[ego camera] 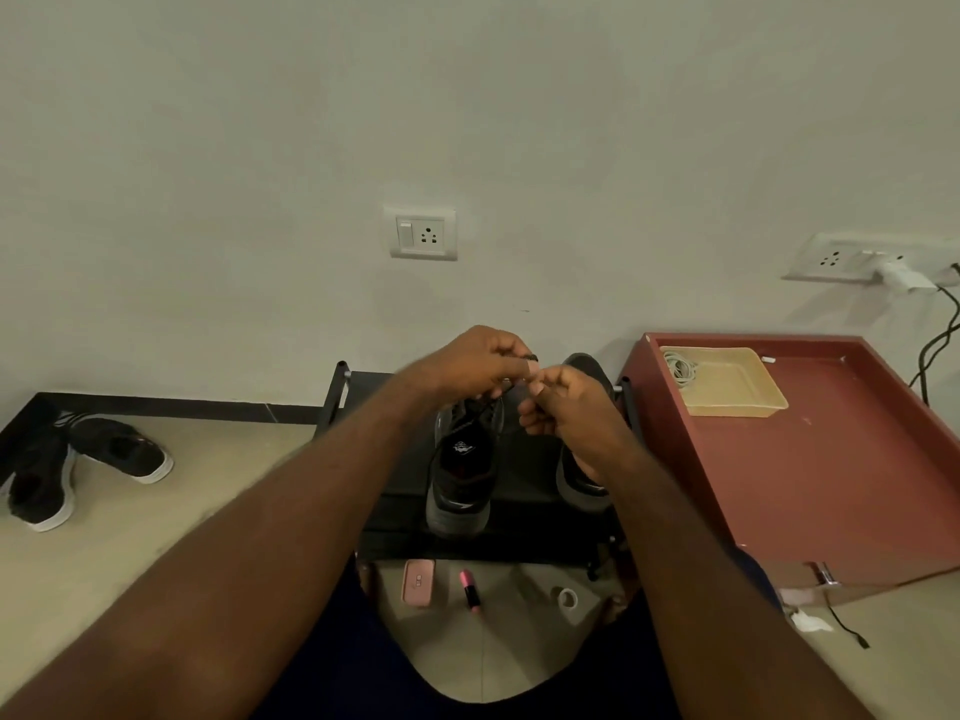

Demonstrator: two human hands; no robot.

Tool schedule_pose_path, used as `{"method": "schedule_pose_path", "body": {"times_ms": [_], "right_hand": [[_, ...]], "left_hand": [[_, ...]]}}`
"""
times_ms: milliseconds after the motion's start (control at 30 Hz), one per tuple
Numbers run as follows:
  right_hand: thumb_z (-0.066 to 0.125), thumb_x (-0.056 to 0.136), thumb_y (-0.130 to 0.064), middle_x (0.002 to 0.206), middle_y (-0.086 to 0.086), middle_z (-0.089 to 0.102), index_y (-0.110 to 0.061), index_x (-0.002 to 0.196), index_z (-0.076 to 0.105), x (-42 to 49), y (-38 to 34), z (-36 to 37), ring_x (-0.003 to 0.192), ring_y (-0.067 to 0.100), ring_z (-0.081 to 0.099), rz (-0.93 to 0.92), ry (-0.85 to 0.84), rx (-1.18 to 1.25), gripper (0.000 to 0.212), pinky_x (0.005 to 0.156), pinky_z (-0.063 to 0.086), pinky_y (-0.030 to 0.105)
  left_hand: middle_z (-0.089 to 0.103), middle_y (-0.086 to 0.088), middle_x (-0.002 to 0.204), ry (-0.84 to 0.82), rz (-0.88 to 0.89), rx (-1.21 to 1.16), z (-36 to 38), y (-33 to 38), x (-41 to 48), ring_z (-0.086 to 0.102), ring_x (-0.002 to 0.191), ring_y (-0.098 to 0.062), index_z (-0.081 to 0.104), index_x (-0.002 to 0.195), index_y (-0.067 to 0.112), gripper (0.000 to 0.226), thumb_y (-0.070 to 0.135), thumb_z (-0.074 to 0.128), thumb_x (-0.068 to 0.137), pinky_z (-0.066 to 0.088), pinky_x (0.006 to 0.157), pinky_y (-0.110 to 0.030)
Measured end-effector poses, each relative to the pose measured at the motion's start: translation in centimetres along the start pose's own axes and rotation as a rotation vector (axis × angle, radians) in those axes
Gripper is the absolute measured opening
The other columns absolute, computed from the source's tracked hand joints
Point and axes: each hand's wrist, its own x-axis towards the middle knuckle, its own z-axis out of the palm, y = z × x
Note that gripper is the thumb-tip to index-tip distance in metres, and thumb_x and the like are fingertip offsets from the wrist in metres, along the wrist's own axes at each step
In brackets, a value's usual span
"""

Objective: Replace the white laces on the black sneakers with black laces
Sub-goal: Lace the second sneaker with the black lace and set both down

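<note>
A black lace [503, 396] rises from one of two black sneakers [460, 459] standing on a low black rack [371, 387], pinched in the curled fingers of the left hand [475, 363] and right hand [563, 407], which meet above the toes, beside a red cabinet [810, 470].

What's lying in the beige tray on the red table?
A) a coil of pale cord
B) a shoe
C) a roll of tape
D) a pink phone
A: a coil of pale cord lies in a far corner of the beige tray on the red table.
</note>
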Motion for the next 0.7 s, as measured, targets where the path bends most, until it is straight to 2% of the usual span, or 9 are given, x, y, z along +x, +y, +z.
{"method": "schedule_pose_path", "body": {"times_ms": [67, 167, 200, 300, 333, 433, 533, 600, 700], "right_hand": [[0.054, 0.103, -0.015, 0.083, 0.010, 0.071, -0.014, 0.123, 0.056, 0.2, -0.2, 0.2, 0.078, 0.024, 0.066, 0.006, -0.062, 0.014, 0.021, 0.071, 0.057, 0.032], [0.050, 0.105, -0.013, 0.081, 0.009, 0.068, -0.009, 0.108, 0.064, 0.0, -0.4, 1.1, 0.075, 0.020, 0.065, -0.029, -0.146, 0.010, 0.016, 0.071, 0.056, 0.031], [0.049, 0.105, -0.013, 0.081, 0.010, 0.067, -0.005, 0.105, 0.064, 0.0, -0.4, 1.3, 0.074, 0.019, 0.064, -0.039, -0.115, 0.053, 0.017, 0.071, 0.056, 0.030], [0.049, 0.104, -0.010, 0.083, 0.010, 0.066, -0.001, 0.103, 0.061, 0.1, -1.2, 0.8, 0.074, 0.019, 0.064, -0.060, 0.068, 0.272, 0.015, 0.068, 0.057, 0.029], [0.048, 0.104, -0.009, 0.081, 0.009, 0.065, -0.002, 0.100, 0.060, 0.2, -1.6, 0.4, 0.073, 0.019, 0.063, -0.074, 0.105, 0.371, 0.014, 0.068, 0.057, 0.028], [0.048, 0.104, -0.008, 0.075, 0.005, 0.065, -0.008, 0.094, 0.058, 0.5, -3.0, -1.5, 0.071, 0.017, 0.064, -0.157, 0.202, 0.514, 0.015, 0.069, 0.056, 0.027], [0.051, 0.104, -0.012, 0.077, 0.005, 0.065, -0.010, 0.094, 0.059, 0.9, -4.3, -4.1, 0.070, 0.016, 0.066, -0.219, 0.451, 0.560, 0.013, 0.072, 0.058, 0.027], [0.053, 0.104, -0.013, 0.077, 0.006, 0.065, -0.011, 0.093, 0.059, 1.3, -4.2, -5.8, 0.068, 0.015, 0.066, -0.218, 0.590, 0.540, 0.012, 0.070, 0.058, 0.026], [0.054, 0.103, -0.013, 0.079, 0.007, 0.066, -0.012, 0.090, 0.060, 1.6, -2.4, -6.4, 0.071, 0.017, 0.065, -0.098, 0.536, 0.267, 0.014, 0.067, 0.056, 0.026]], "left_hand": [[0.060, -0.008, 0.066, -0.039, 0.022, 0.017, 0.4, -0.2, -0.5, 0.047, 0.051, -0.009, 0.070, 0.090, 0.002, 0.017, 0.019, 0.068, 0.091, 0.037, 0.048, -0.020], [0.063, -0.017, 0.075, -0.001, 0.078, 0.010, 0.8, 0.3, -0.6, 0.054, 0.057, -0.012, 0.071, 0.096, 0.003, 0.016, 0.019, 0.069, 0.091, 0.042, 0.054, -0.018], [0.065, -0.014, 0.084, 0.046, 0.088, -0.005, 0.9, 0.3, -0.5, 0.056, 0.059, -0.011, 0.070, 0.102, 0.009, 0.018, 0.021, 0.071, 0.089, 0.044, 0.057, -0.018], [0.058, 0.004, 0.112, 0.145, 0.051, -0.062, 1.0, -1.5, -0.7, 0.059, 0.075, -0.003, 0.054, 0.126, 0.028, 0.054, 0.029, 0.080, 0.079, 0.050, 0.070, -0.022], [0.058, 0.005, 0.112, 0.108, 0.016, -0.013, 1.4, -2.6, -0.9, 0.060, 0.080, -0.006, 0.054, 0.126, 0.028, 0.055, 0.027, 0.081, 0.078, 0.051, 0.075, -0.026], [0.067, -0.004, 0.088, 0.046, -0.090, 0.317, 2.5, -6.8, -2.1, 0.064, 0.082, -0.017, 0.068, 0.094, 0.015, 0.008, 0.019, 0.071, 0.087, 0.055, 0.080, -0.036], [0.067, -0.016, 0.083, 0.236, -0.224, 0.325, 1.8, -11.4, -3.3, 0.060, 0.073, -0.019, 0.065, 0.086, -0.003, 0.021, 0.016, 0.061, 0.093, 0.052, 0.075, -0.034], [0.069, -0.012, 0.079, 0.289, -0.312, 0.300, 0.6, -13.3, -4.3, 0.060, 0.069, -0.016, 0.065, 0.087, -0.004, 0.024, 0.016, 0.057, 0.096, 0.050, 0.070, -0.030], [0.071, -0.011, 0.078, 0.306, -0.364, 0.268, -0.8, -13.5, -4.5, 0.067, 0.073, -0.022, 0.067, 0.084, 0.002, 0.025, 0.013, 0.052, 0.100, 0.053, 0.069, -0.030]]}}
